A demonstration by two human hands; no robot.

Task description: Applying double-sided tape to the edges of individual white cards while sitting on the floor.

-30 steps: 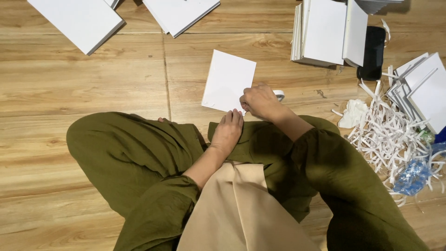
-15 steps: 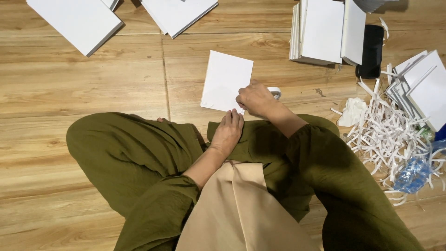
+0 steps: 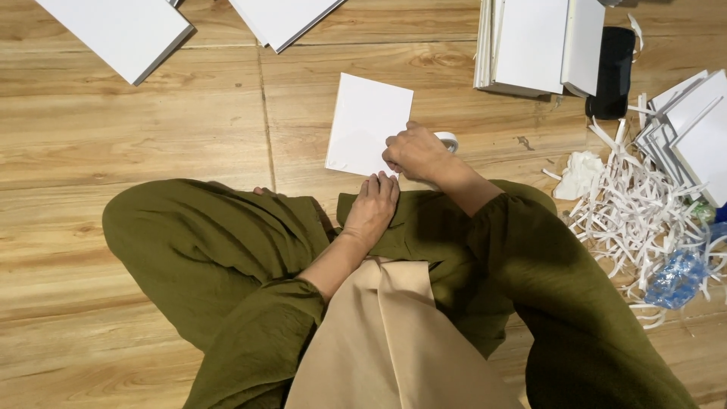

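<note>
A single white square card (image 3: 369, 123) lies flat on the wooden floor (image 3: 129, 129), just above the centre of the frame. The right hand (image 3: 415, 151) rests on the card's lower right edge, fingers curled in narrow over that edge; whether they pinch it cannot be told. Peeking out from behind this hand is one roll of white tape (image 3: 448, 140). The left hand (image 3: 371, 206) lies just below the card, palm down on the person's olive-green trouser leg (image 3: 219, 250), fingers straight and close together, their tips near the card's bottom edge and holding nothing.

Further out, two white panels sit along the top edge — one at the upper left (image 3: 121, 30), one at the upper middle (image 3: 284, 19). At the upper right stands one stack of white boards (image 3: 530, 45), with one black rectangular object (image 3: 612, 72) beside it. At the right edge lie a heap of white paper strips (image 3: 644, 220), more white cards (image 3: 693, 125), one crumpled white wad (image 3: 579, 174) and one crushed clear plastic bottle (image 3: 678, 276).
</note>
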